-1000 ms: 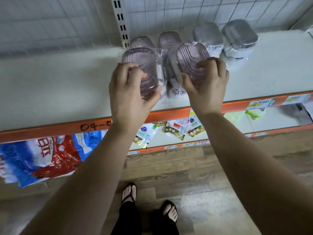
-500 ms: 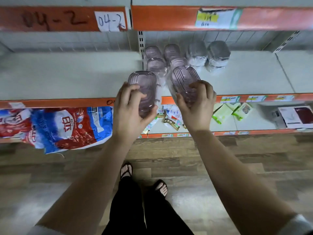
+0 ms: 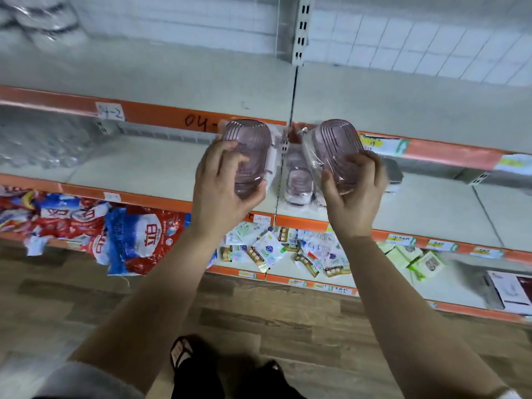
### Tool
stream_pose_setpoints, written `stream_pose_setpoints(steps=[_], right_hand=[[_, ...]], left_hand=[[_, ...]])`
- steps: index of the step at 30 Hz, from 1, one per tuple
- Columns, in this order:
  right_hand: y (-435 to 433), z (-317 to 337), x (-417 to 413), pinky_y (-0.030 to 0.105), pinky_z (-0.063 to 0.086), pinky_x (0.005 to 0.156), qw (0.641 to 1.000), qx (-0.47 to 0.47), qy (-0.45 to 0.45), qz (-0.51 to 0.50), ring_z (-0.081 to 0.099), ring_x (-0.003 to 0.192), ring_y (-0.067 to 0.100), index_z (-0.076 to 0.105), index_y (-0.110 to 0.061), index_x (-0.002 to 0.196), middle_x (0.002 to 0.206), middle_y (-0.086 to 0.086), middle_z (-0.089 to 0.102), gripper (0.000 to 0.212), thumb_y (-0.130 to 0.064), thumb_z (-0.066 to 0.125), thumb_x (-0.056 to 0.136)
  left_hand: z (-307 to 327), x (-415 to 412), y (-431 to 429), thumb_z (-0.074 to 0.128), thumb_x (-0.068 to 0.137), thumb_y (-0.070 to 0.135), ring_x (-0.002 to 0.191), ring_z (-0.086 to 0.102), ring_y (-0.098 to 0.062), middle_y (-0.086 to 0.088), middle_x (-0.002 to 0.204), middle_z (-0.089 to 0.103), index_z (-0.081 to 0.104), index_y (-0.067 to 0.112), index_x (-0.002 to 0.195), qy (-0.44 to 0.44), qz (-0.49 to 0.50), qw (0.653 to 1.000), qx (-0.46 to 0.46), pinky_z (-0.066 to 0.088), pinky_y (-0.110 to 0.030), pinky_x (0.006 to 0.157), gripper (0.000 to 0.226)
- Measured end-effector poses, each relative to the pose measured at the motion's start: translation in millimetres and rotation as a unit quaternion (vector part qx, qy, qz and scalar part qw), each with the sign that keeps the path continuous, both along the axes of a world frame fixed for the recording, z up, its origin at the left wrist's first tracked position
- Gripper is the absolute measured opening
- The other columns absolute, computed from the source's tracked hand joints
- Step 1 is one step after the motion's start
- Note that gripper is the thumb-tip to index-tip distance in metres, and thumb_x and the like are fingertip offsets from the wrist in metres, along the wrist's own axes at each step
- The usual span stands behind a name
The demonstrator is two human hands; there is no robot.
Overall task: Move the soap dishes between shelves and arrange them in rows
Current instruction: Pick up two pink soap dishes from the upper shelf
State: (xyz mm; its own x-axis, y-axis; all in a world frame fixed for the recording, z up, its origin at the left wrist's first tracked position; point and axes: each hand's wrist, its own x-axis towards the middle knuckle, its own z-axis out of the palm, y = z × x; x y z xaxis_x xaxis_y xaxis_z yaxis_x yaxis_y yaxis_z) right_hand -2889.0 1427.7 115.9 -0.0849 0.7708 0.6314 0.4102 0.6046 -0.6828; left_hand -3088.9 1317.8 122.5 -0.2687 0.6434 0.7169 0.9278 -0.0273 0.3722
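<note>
The left dish (image 3: 247,151), held in the left grip (image 3: 221,194), and the right dish (image 3: 335,151), held in the right grip (image 3: 355,194), have been lifted off the middle shelf (image 3: 149,165), away from the dishes left there (image 3: 298,182). They have been raised before the orange edge (image 3: 161,113) of the upper shelf (image 3: 187,82), which has been brought into view.

Grey soap dish (image 3: 395,174) mostly hidden behind the right hand (image 3: 354,197); box (image 3: 512,290) (lower right) cut by the edge; price tags (image 3: 400,240) illegible.
</note>
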Motion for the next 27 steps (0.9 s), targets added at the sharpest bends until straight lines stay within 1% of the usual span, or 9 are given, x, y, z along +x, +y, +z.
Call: stream_pose_setpoints(steps=[3,6,10,16,19,21,23,25,27], right_hand=[[19.1,17.1,-25.8,0.045,0.044,0.095,0.998,0.01,-0.039,0.038,0.052,0.11,0.03,0.061,-0.007,0.106,0.117,0.014,0.056,0.033,-0.029,0.07,0.083],[37.5,32.8,-56.3,0.033,0.039,0.094,0.992,0.016,-0.091,0.083,0.053,0.109,0.032,0.062,-0.007,0.103,0.112,0.013,0.06,0.036,-0.035,0.066,0.082],[54.3,51.8,-107.1,0.036,0.039,0.095,0.982,0.009,-0.148,0.119,0.056,0.107,0.032,0.066,-0.009,0.103,0.105,0.01,0.065,0.039,-0.04,0.062,0.08],[45.1,65.0,-194.3,0.043,0.044,0.097,0.973,-0.011,-0.184,0.137,0.061,0.1,0.033,0.07,-0.007,0.102,0.103,0.01,0.069,0.038,-0.037,0.063,0.079],[36.1,66.0,-244.2,0.036,0.049,0.089,0.968,-0.027,-0.203,0.148,0.062,0.101,0.031,0.07,-0.012,0.107,0.107,0.007,0.069,0.039,-0.038,0.064,0.078],[29.6,66.7,-279.0,0.028,0.042,0.088,0.963,-0.034,-0.222,0.151,0.06,0.103,0.029,0.069,-0.011,0.11,0.108,0.007,0.069,0.037,-0.034,0.066,0.081],[25.8,64.5,-312.1,0.028,0.037,0.098,0.963,-0.049,-0.216,0.153,0.06,0.102,0.03,0.069,-0.009,0.109,0.101,0.009,0.07,0.033,-0.029,0.066,0.082],[25.0,60.1,-343.0,0.03,0.029,0.111,0.966,-0.059,-0.203,0.15,0.06,0.105,0.033,0.067,-0.011,0.107,0.097,0.007,0.072,0.029,-0.024,0.065,0.081],[23.5,54.9,-367.8,0.027,0.026,0.11,0.965,-0.071,-0.206,0.145,0.05,0.121,0.036,0.065,-0.017,0.113,0.105,0.003,0.072,0.03,-0.022,0.062,0.084]], left_hand=[[13.6,-31.7,2.1,0.072,0.079,0.035,0.112,0.057,-0.03,-0.018,0.119,0.058,0.062,0.0,0.098,-0.009,0.023,0.999,0.025,0.051,-0.04,0.09,0.041],[24.8,-71.9,6.8,0.071,0.078,0.034,0.099,0.059,-0.028,-0.017,0.112,0.058,0.061,-0.001,0.099,-0.016,0.044,0.999,0.027,0.052,-0.037,0.081,0.042],[34.1,-133.6,10.4,0.066,0.077,0.041,0.095,0.059,-0.028,-0.016,0.107,0.058,0.062,0.002,0.103,-0.016,0.084,0.996,-0.007,0.048,-0.032,0.078,0.047],[46.4,-233.4,-2.4,0.059,0.075,0.049,0.097,0.059,-0.032,-0.014,0.107,0.06,0.063,0.004,0.107,-0.025,0.087,0.995,-0.051,0.047,-0.035,0.084,0.055],[51.3,-287.2,-15.3,0.053,0.075,0.051,0.1,0.057,-0.035,-0.012,0.11,0.064,0.064,0.006,0.111,-0.012,0.091,0.992,-0.088,0.046,-0.039,0.088,0.058],[53.3,-323.8,-24.9,0.048,0.075,0.053,0.103,0.055,-0.036,-0.01,0.109,0.067,0.066,0.009,0.11,0.003,0.11,0.987,-0.117,0.045,-0.04,0.088,0.059],[55.2,-357.4,-33.5,0.048,0.077,0.051,0.109,0.053,-0.035,-0.006,0.107,0.07,0.068,0.014,0.112,0.037,0.136,0.981,-0.136,0.042,-0.043,0.087,0.055],[57.0,-388.9,-40.1,0.055,0.083,0.04,0.115,0.048,-0.033,-0.004,0.116,0.07,0.065,0.018,0.121,0.059,0.153,0.973,-0.165,0.036,-0.043,0.089,0.045],[55.7,-417.3,-42.7,0.058,0.09,0.026,0.122,0.043,-0.031,-0.002,0.129,0.065,0.062,0.02,0.131,0.048,0.155,0.969,-0.185,0.032,-0.042,0.093,0.041]])
